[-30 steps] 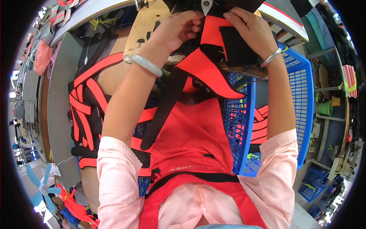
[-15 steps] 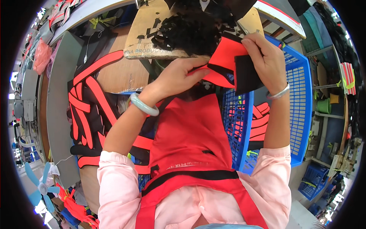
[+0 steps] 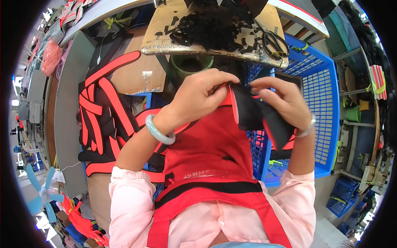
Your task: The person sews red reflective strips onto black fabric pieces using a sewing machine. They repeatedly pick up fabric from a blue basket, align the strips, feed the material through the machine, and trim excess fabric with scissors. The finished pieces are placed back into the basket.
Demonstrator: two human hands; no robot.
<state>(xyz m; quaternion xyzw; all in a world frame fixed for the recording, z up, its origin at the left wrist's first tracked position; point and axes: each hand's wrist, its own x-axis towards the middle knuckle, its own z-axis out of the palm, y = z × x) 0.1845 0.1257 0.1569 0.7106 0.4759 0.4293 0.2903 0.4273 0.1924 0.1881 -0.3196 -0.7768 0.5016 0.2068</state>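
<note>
Our left hand [image 3: 204,94] pinches the upper edge of the black-and-red fabric piece [image 3: 249,112], which slants down rightward, between our hands. Our right hand [image 3: 286,101] is half curled beside it; we cannot tell its grip.

Scissors [image 3: 268,38], scraps [image 3: 209,33] and crate [image 3: 335,111] mark a workshop.
</note>
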